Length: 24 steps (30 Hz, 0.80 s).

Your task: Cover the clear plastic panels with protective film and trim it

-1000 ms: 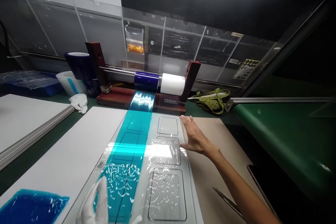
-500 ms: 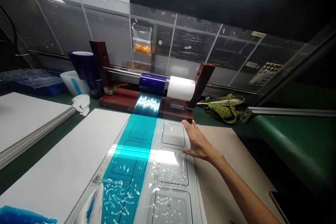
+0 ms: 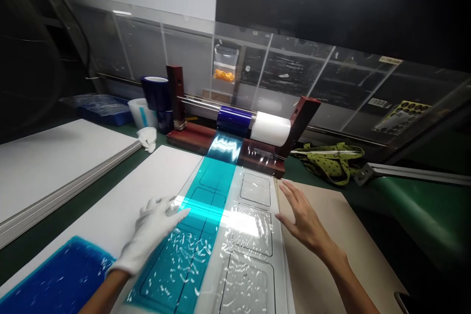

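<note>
My left hand (image 3: 150, 233), in a white glove, lies flat with fingers stretched on the left edge of the blue film strip (image 3: 198, 235). The strip runs from the blue roll (image 3: 235, 120) on the wooden roller stand (image 3: 300, 122) down over a flat panel with rectangular recesses (image 3: 255, 191). A clear film (image 3: 246, 255) from the white roll (image 3: 272, 130) covers the panel's right half. My bare right hand (image 3: 303, 218) is open, fingers spread, at the panel's right edge, over the tan board (image 3: 324, 255).
A white board (image 3: 121, 191) lies left of the panel, with a blue film sheet (image 3: 55, 279) at its near corner. More white boards (image 3: 47, 162), spare tape rolls (image 3: 150, 95), a crumpled glove (image 3: 147, 138) and a green spotted pouch (image 3: 331, 159) lie around. Clear acrylic screens stand behind.
My gloved left hand has moved up from the frame's bottom edge onto the blue film. My right hand has drawn back slightly along the panel's edge. The view has shifted left.
</note>
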### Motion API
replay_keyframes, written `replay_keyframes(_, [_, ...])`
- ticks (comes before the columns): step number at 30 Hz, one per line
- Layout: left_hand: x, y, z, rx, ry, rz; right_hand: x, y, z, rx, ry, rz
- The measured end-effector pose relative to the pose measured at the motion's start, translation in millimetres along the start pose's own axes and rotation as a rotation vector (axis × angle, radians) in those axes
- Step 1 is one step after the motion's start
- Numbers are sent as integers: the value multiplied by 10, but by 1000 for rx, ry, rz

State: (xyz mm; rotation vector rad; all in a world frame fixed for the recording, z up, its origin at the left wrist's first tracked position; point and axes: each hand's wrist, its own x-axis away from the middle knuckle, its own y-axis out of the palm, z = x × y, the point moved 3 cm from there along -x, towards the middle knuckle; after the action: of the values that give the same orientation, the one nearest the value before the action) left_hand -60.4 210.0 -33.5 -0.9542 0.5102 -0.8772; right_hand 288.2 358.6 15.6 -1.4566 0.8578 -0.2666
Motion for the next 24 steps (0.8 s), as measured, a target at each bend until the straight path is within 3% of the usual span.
replay_keyframes(5, [-185,-40,37,137,8,-127,434,-93,-358,-111,1,-20])
replay_keyframes(11, [197,-239,155,539,100,-310,868,-341,-804,-238,32,46])
replay_keyframes(15, [455,-192,-74,739,-13,-404,1060,-387,-1178,-548,161,37])
replay_keyframes(18, [622,-83,-341,786,-133,-455,1095,-244,-1435,-847,410,0])
replay_keyframes(20, [757,-79,-464,803,-191,-464,1075,-71,-1618,-1004,565,-90])
replay_keyframes(24, [1076,-269,-498,867,-231,-482,1021,289,-2101,-1292,657,-360])
